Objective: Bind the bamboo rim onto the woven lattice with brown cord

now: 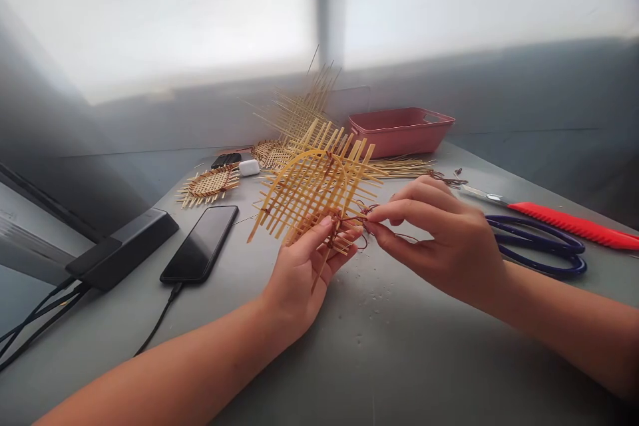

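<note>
My left hand grips a piece of woven bamboo lattice by its near edge, the thumb pressed on top. A curved strip runs over the lattice and loose strip ends stick out around it. Brown binding cord is looped at the lattice's near right corner. Between thumb and forefinger, my right hand pinches that cord just right of the lattice. Curls of the cord hang below the fingertips. The palm side of my left fingers is partly hidden behind the weave.
Scissors with dark blue handles and a red-handled cutter lie at the right. A pink basket, more woven pieces and loose strips are at the back. On the left are a phone, a white case and a power strip.
</note>
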Tool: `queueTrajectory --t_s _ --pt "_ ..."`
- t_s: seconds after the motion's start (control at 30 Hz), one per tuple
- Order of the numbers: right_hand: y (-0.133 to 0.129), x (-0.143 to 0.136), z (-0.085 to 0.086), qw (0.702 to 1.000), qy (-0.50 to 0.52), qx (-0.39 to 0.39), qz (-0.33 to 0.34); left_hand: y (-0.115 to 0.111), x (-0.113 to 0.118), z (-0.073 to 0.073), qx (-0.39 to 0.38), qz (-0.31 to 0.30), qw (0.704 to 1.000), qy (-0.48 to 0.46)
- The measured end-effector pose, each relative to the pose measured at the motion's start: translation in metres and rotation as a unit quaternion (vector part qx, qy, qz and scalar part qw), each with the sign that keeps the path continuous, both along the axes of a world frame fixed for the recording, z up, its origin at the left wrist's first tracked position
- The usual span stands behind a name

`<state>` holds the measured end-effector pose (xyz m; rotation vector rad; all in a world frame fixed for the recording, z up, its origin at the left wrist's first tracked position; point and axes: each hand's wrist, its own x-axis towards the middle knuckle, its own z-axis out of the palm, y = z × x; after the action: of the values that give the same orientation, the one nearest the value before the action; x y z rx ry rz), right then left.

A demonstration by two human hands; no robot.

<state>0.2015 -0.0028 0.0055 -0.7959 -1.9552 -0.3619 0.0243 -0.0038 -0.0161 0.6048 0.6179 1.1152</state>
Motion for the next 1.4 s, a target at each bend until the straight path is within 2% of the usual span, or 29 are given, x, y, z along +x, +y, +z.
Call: queueTrajectory --t_s 0.13,0.3,0.43,0.53,0.63,0.7,0.8,0.9,1.0,1.13,1.2,1.3,1.4 --pt "0.003 0.005 0.0 0.996 0.051 -0.065 0.024 0.0 -0.004 0.002 -0.011 -0.018 1.0 -0.021" --pt "0.009 0.012 -0.003 0.982 0.088 -0.154 0.064 0.0 -0.008 0.007 -0.019 -0.007 1.0 -0.023" --pt "0.013 0.012 -0.007 0.965 0.113 -0.227 0.065 0.0 -0.009 0.007 -0.014 -0.017 0.999 -0.028" --pt "0.017 0.009 -0.014 0.938 0.136 -0.303 0.101 -0.001 -0.009 0.005 0.002 -0.032 0.999 -0.032" --pt "0.021 0.007 -0.022 0.898 0.153 -0.367 0.187 -0.002 -0.01 0.003 0.021 -0.055 0.998 -0.022" --pt "0.023 0.006 -0.026 0.882 0.136 -0.393 0.221 -0.002 -0.01 0.002 0.027 -0.074 0.997 -0.009" --pt "0.023 0.006 -0.024 0.883 0.11 -0.411 0.199 -0.003 -0.009 0.003 0.034 -0.091 0.995 0.003" --pt "0.023 0.007 -0.019 0.875 0.148 -0.428 0.168 -0.004 -0.009 0.004 0.043 -0.096 0.994 0.001" --pt "0.026 0.008 -0.017 0.832 0.235 -0.474 0.168 -0.004 -0.009 0.003 0.042 -0.096 0.994 -0.011" --pt "0.03 0.008 -0.019 0.762 0.31 -0.528 0.211 -0.004 -0.009 0.002 0.031 -0.093 0.995 -0.025" --pt "0.03 0.008 -0.02 0.745 0.304 -0.551 0.221 -0.004 -0.009 0.002 0.034 -0.092 0.995 -0.026" --pt "0.03 0.008 -0.021 0.737 0.275 -0.58 0.211 -0.003 -0.01 0.002 0.04 -0.091 0.995 -0.028" --pt "0.034 0.011 -0.023 0.722 0.295 -0.589 0.209 -0.003 -0.011 0.003 0.04 -0.093 0.994 -0.027"
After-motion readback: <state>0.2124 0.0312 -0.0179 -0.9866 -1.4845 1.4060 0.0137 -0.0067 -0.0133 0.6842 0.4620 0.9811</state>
